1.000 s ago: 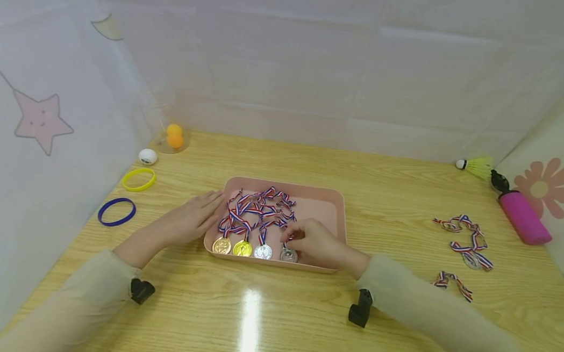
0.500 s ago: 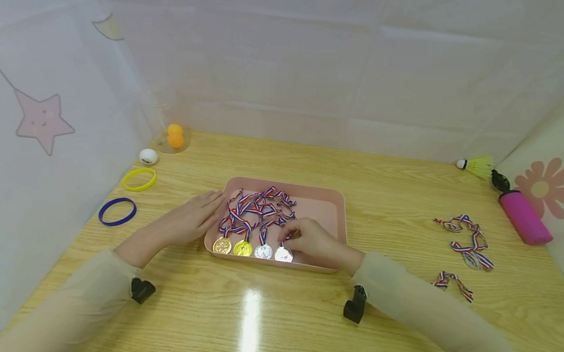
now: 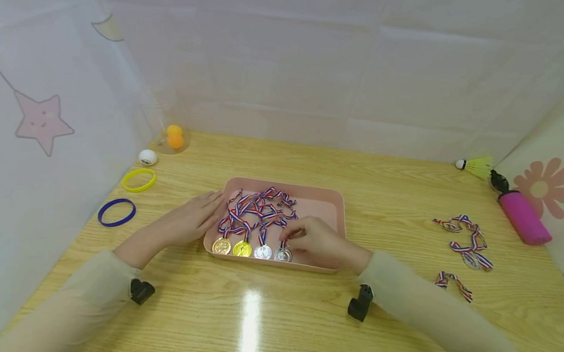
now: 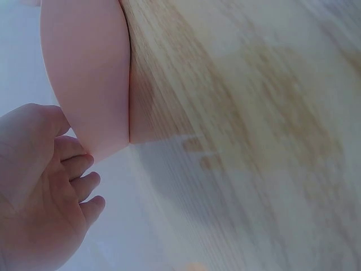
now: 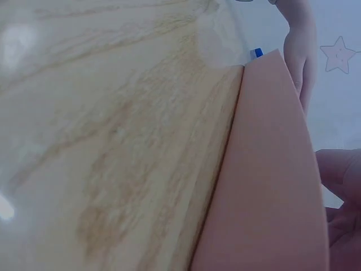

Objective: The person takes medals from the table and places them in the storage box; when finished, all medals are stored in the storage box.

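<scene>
Deep blue, a wristband [image 3: 117,212] lies left of the left hand [image 3: 189,221], whose relaxed, mostly straight fingers rest against the pink tray [image 3: 320,209]. Right of that hand, inside the tray, sit two gold medals [image 3: 242,249], then a silver medal [image 3: 263,252]. The right hand [image 3: 314,240] pinches a striped ribbon [image 3: 284,244], its end medal [image 3: 283,255] just beside the fingertips. Well right of this hand lies another beribboned medal [image 3: 471,260].

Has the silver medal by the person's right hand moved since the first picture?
Yes: the medal has shifted left, closer to the neighbouring silver medal, judged against the pink tray.
</scene>
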A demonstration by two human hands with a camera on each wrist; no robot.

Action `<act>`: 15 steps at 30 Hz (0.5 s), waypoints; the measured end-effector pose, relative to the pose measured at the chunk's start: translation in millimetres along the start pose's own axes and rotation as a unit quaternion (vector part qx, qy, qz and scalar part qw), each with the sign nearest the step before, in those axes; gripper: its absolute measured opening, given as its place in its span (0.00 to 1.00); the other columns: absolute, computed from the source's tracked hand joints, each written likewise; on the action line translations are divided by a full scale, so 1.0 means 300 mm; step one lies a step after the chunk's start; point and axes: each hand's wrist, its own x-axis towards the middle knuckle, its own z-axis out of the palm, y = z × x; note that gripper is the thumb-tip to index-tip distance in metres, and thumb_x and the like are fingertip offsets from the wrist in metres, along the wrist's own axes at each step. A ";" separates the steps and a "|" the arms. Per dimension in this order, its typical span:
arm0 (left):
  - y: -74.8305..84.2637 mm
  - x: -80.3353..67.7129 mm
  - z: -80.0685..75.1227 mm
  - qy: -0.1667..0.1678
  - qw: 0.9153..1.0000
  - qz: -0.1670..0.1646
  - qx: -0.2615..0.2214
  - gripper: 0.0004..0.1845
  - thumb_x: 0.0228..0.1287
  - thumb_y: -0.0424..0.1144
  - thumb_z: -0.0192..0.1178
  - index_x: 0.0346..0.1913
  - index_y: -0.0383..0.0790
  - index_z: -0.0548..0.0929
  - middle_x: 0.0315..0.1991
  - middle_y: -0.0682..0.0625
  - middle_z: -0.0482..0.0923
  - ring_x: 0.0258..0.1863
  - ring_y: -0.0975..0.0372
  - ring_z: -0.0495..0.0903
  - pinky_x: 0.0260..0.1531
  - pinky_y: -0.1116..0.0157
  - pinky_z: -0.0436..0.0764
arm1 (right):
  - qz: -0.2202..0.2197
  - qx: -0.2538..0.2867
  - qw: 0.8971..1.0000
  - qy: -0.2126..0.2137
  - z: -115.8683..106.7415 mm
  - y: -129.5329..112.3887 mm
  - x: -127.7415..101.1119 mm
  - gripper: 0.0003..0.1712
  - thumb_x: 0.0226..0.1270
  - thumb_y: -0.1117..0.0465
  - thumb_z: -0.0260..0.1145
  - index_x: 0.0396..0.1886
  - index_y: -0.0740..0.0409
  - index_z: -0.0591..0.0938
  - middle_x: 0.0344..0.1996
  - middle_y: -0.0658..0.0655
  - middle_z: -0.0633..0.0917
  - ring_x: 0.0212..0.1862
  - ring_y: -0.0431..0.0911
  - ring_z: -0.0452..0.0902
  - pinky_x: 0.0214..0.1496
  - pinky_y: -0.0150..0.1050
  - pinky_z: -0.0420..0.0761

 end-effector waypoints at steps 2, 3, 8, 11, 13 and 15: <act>0.001 0.000 -0.001 -0.001 1.000 0.000 0.000 0.27 0.71 0.36 0.44 0.67 0.25 0.56 0.67 0.33 0.52 0.66 0.41 0.51 0.63 0.47 0.51 | -0.010 -0.010 1.000 0.002 -0.019 -0.004 -0.010 0.09 0.57 0.70 0.64 0.38 0.61 0.85 0.37 0.52 0.85 0.34 0.40 0.78 0.34 0.32 0.79; 0.000 0.001 0.000 0.000 1.000 -0.001 0.000 0.27 0.71 0.36 0.44 0.67 0.25 0.56 0.67 0.33 0.52 0.66 0.41 0.51 0.64 0.47 0.51 | -0.016 -0.010 1.000 0.002 -0.031 -0.006 -0.015 0.10 0.57 0.70 0.64 0.39 0.62 0.85 0.38 0.53 0.85 0.35 0.40 0.79 0.34 0.31 0.80; 0.000 0.003 0.000 0.001 1.000 -0.002 0.001 0.27 0.71 0.37 0.45 0.67 0.25 0.56 0.67 0.33 0.52 0.66 0.41 0.51 0.64 0.47 0.50 | -0.038 0.017 0.999 -0.002 -0.110 -0.021 -0.065 0.15 0.59 0.70 0.63 0.47 0.69 0.80 0.43 0.63 0.82 0.41 0.48 0.79 0.41 0.34 0.80; 0.001 0.002 0.000 0.000 1.000 -0.001 0.000 0.27 0.71 0.37 0.45 0.67 0.25 0.56 0.67 0.33 0.52 0.66 0.41 0.50 0.64 0.47 0.51 | -0.040 0.031 0.999 -0.002 -0.162 -0.023 -0.119 0.16 0.61 0.68 0.63 0.49 0.70 0.78 0.43 0.65 0.81 0.45 0.50 0.77 0.46 0.37 0.78; 0.001 0.002 0.001 -0.001 1.000 0.000 -0.001 0.27 0.71 0.37 0.44 0.67 0.25 0.56 0.67 0.33 0.52 0.66 0.41 0.50 0.64 0.47 0.51 | -0.033 0.036 0.999 0.007 -0.193 -0.019 -0.162 0.17 0.62 0.65 0.64 0.50 0.68 0.78 0.43 0.64 0.81 0.45 0.49 0.77 0.47 0.38 0.78; 0.001 0.001 0.000 0.000 1.000 0.000 -0.001 0.27 0.71 0.37 0.44 0.67 0.26 0.56 0.67 0.33 0.52 0.66 0.41 0.50 0.63 0.46 0.51 | -0.026 0.038 0.999 0.020 -0.221 -0.007 -0.206 0.18 0.62 0.63 0.65 0.51 0.66 0.78 0.42 0.61 0.81 0.44 0.48 0.78 0.46 0.38 0.78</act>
